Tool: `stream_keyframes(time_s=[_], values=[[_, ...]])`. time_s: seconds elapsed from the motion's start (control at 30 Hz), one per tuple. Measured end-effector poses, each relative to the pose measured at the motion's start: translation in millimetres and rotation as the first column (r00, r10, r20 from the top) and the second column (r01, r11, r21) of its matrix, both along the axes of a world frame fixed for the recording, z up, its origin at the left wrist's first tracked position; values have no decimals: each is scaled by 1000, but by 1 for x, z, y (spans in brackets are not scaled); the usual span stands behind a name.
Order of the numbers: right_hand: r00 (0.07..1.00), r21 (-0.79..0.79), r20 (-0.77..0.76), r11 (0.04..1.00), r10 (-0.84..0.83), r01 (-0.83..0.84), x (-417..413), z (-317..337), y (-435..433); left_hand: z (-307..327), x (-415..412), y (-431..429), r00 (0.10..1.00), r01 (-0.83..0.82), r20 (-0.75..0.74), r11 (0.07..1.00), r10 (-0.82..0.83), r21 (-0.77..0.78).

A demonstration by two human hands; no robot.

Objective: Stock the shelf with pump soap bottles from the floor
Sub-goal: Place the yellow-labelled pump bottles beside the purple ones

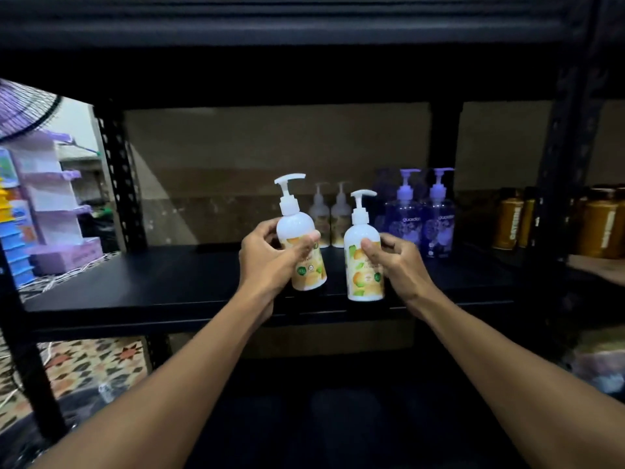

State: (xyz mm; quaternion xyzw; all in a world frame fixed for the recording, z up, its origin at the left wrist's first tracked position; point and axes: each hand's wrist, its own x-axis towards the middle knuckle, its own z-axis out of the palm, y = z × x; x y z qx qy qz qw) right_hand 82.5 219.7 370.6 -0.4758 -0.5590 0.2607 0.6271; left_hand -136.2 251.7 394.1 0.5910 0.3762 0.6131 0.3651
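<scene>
1. Left hand [270, 255] is wrapped round a tilted white pump bottle [297, 225], held just above the black shelf [135, 282].
2. Right hand [395, 262] grips an upright white pump bottle [365, 282] near the shelf's front edge.
3. Purple pump bottles [419, 221] stand at the shelf's back.

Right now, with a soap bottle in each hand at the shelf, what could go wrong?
The left hand holds the tilted bottle; set down like that, it may topple. The right hand holds the upright bottle near the front edge of the shelf; released there, it could slip off. Pushing either back might knock the purple bottles behind.
</scene>
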Motion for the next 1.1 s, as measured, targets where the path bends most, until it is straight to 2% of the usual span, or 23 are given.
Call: stream_keyframes(time_s=[0.23, 0.33, 0.5, 0.57, 0.7, 0.9, 1.1], values=[[995, -43, -5, 994, 102, -103, 10, -1, 36, -7, -3, 24, 999, 42, 14, 998, -41, -44], [987, -45, -78, 988, 141, -145, 14, -3, 42, -8, -5, 29, 998, 63, 19, 997, -62, -49], [986, -146, 8, 975, 169, -166, 23, -4, 41, -6, -7, 32, 997, 81, 12, 996, -81, -46], [986, -190, 33, 970, 163, -154, 25, -7, 39, -6, -7, 32, 996, 84, 24, 995, -83, -50], [994, -136, 95, 990, 46, -32, 22, -12, 36, -7, -7, 33, 996, 83, 34, 994, -81, -63], [987, -193, 149, 981, 53, -24, 22, -12, 36, -10, -8, 33, 998, 65, 26, 995, -63, -71], [983, -167, 181, 986, -1, 31, 22, -16, 40, -7, 0, 32, 998, 63, 28, 995, -61, -79]])
